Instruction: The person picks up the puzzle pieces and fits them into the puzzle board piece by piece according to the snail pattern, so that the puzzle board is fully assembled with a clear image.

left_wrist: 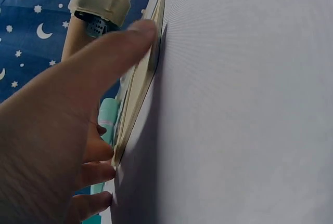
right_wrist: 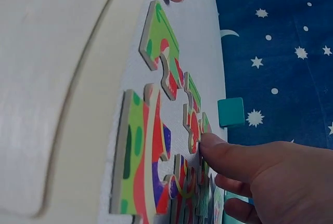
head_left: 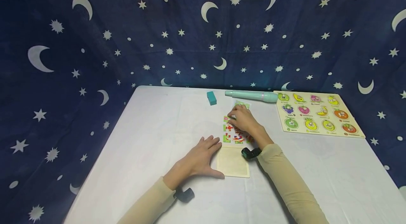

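Observation:
Several puzzle pieces (head_left: 237, 138) with green, red and white print lie in rows on the table, behind a shallow pale wooden tray (head_left: 233, 162). My right hand (head_left: 243, 120) reaches over them from the right. Its thumb and bent fingers pinch a puzzle piece (right_wrist: 205, 122) in the far left part of the rows, with the piece partly hidden. Spread along the tray's left side, my left hand (head_left: 200, 159) touches it with thumb and fingertips; its fingers are extended. In the left wrist view the thumb (left_wrist: 119, 47) lies across the tray's edge (left_wrist: 138, 91).
A teal block (head_left: 211, 98) and a mint-green pen-shaped device (head_left: 252, 95) lie at the back of the white table (head_left: 142, 129). A fruit peg board (head_left: 320, 114) lies at the back right, touching the device's end. A starry blue cloth (head_left: 190, 23) hangs behind.

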### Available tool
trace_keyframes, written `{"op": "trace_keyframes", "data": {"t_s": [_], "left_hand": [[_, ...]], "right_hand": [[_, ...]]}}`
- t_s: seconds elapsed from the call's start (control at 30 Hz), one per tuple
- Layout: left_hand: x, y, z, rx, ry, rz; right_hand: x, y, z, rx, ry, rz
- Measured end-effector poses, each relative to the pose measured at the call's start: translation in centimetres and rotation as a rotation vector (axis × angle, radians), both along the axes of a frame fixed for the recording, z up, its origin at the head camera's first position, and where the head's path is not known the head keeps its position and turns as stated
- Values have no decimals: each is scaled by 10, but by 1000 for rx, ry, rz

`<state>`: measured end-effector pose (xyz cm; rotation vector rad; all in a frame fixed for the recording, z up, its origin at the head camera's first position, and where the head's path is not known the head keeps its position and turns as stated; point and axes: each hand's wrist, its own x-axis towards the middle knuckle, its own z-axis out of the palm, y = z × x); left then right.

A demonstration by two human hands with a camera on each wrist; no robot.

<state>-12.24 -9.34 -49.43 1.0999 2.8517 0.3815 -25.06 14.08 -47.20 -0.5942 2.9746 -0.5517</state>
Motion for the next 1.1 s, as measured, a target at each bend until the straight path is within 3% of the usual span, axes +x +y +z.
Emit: {"op": "trace_keyframes", "data": {"t_s": [0.47, 0.87, 1.1], "left_hand": [[-2, -1, -1, -3, -10, 6], [-1, 1, -4, 16, -15, 8], [0, 1, -4, 5, -2, 7]], "right_hand": [[-5, -3, 0, -18, -30, 6], [-10, 0, 6, -135, -153, -35], [-9, 2, 10, -204, -168, -36]]}}
